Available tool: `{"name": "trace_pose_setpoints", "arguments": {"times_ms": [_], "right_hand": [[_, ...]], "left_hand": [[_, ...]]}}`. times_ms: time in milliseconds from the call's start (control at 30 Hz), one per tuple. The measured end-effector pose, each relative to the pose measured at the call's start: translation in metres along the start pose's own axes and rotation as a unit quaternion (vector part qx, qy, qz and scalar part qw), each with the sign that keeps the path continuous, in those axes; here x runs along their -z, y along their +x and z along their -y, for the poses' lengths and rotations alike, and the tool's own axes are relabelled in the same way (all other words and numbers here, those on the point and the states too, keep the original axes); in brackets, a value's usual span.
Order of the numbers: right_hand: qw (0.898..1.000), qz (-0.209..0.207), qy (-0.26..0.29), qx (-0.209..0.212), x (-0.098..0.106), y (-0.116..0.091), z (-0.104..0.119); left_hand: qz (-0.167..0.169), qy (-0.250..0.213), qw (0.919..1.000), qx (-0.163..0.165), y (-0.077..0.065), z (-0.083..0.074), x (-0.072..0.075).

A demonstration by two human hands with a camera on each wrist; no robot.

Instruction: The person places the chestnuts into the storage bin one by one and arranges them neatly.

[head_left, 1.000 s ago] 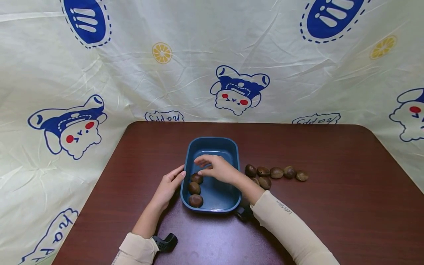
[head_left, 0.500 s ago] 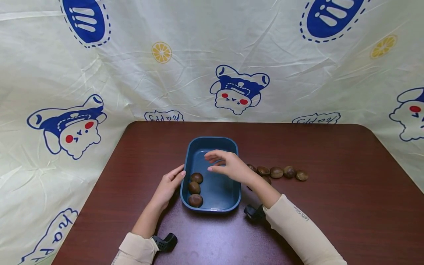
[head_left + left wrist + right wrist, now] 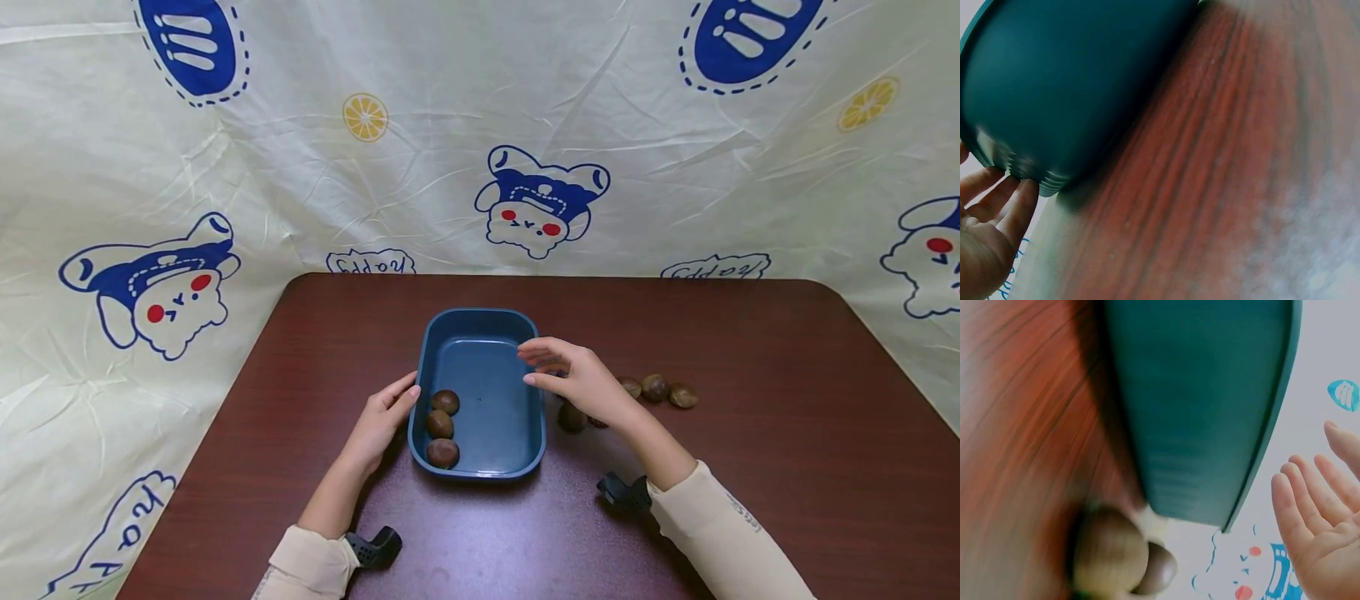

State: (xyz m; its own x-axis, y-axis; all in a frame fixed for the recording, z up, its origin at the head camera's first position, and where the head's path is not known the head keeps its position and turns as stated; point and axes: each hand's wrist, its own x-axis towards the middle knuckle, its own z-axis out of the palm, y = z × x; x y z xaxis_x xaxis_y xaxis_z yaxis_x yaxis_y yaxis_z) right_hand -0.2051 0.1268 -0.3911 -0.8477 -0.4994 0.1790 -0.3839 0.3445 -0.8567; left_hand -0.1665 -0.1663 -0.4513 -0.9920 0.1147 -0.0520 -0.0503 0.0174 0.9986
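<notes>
A blue rectangular tray (image 3: pixel 477 472) stands on the table, with three brown chestnuts (image 3: pixel 439 425) lined up inside along its left wall. My left hand (image 3: pixel 380 423) rests against the tray's outer left side. In the left wrist view its fingertips (image 3: pixel 1027 187) touch the wall. Above the tray's right rim is my right hand (image 3: pixel 581 379), fingers loosely bent. It holds nothing, as the bare palm (image 3: pixel 1329 550) in the right wrist view shows. Several more chestnuts (image 3: pixel 655 388) lie on the table right of the tray, some hidden behind the right hand.
The brown wooden table (image 3: pixel 787 400) extends to both sides of the tray. Behind it hangs a pale printed cloth (image 3: pixel 420 183). A dark wrist camera (image 3: pixel 375 548) sits on the left wrist, and another wrist camera (image 3: pixel 626 492) on the right.
My right hand has moved right, from over the chestnuts inside the tray to its right rim, carrying nothing. The left hand, the tray and the three chestnuts in it stay put.
</notes>
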Motion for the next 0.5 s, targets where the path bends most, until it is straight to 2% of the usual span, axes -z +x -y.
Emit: {"name": "trace_pose_setpoints", "arguments": {"times_ms": [300,500], "right_hand": [[0.999,-0.033,-0.018,-0.026,0.023,-0.027,-0.016],[0.998,-0.038,-0.030,-0.041,0.033,-0.044,-0.029]], "left_hand": [[-0.003,0.002,1.0000,0.000,0.000,0.001,0.001],[0.001,0.002,1.0000,0.000,0.001,0.001,0.001]]}}
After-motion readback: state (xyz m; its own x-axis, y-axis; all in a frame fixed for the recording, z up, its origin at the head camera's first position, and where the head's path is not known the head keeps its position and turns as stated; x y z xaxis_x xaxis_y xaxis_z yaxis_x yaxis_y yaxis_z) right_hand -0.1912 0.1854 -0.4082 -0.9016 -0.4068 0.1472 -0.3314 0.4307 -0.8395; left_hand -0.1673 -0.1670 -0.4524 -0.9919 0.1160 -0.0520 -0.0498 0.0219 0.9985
